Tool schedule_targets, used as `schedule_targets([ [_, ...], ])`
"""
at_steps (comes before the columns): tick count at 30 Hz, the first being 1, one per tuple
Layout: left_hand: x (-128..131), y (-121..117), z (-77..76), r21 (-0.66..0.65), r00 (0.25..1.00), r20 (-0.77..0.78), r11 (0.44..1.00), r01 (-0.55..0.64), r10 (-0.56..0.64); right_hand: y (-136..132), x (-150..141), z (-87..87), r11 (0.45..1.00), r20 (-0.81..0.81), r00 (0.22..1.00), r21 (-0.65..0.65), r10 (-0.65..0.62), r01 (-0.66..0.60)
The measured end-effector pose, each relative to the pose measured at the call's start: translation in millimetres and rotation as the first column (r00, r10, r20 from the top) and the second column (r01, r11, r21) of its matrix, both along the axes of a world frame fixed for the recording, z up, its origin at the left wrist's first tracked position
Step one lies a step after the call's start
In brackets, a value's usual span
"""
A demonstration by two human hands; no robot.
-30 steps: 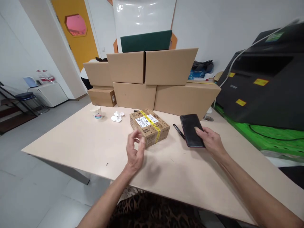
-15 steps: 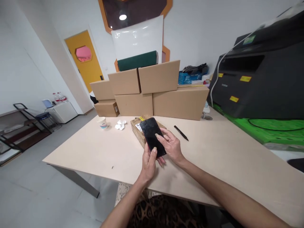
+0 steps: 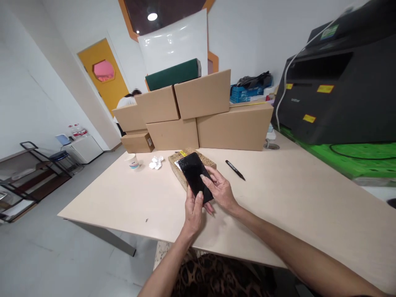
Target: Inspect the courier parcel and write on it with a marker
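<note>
A black smartphone (image 3: 193,171) with a dark screen is held tilted over the table by both hands. My left hand (image 3: 194,209) is closed round its lower end, thumb on the front, fingers partly hidden behind. My right hand (image 3: 221,190) grips the phone's right edge, its thumb lying on the screen. Behind and partly under the phone, a speckled cardboard box (image 3: 177,172) with yellow tape lies on the table. To the right of my right hand rests a black marker (image 3: 235,170).
Stacked cardboard boxes (image 3: 232,131) with a green box file (image 3: 173,74) on top line the table's back. A paper cup (image 3: 132,161) and crumpled tissue (image 3: 156,162) stand left. At right, a large black printer (image 3: 321,99) sits on a green surface. Behind the boxes is a person (image 3: 126,100).
The head view has shifted slightly. A person has come into sight behind the boxes at the left. Both hands keep hold of the phone, nearly unmoved.
</note>
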State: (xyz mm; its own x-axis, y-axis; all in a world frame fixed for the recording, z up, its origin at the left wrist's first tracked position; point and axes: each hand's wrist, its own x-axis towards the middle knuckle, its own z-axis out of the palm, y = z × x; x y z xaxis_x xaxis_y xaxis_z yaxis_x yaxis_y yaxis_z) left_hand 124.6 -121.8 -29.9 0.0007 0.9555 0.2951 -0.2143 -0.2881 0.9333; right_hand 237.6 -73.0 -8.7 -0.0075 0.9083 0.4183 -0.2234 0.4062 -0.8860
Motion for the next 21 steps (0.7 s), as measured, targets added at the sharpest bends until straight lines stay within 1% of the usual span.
schedule_targets([
  [4,0.2,-1.3,0.1,0.026,1.000,0.024,1.000,-0.011,0.011,-1.6,1.6,1.7,0.998,-0.024,0.998,-0.007,0.064,-0.064],
  [10,1.1,-4.8,3.6,0.056,0.999,0.037,0.998,-0.031,0.029,-4.0,2.7,3.3,0.988,-0.124,0.986,-0.093,0.111,-0.123],
  [14,0.5,-5.2,5.9,0.052,0.998,0.046,0.998,-0.042,0.040,-5.4,6.3,8.2,0.975,-0.123,0.977,-0.122,0.172,-0.187],
  [21,-0.1,-3.9,5.6,0.031,0.999,0.029,0.999,-0.044,0.043,-9.1,7.4,7.1,0.956,-0.192,0.964,-0.196,0.182,-0.219],
])
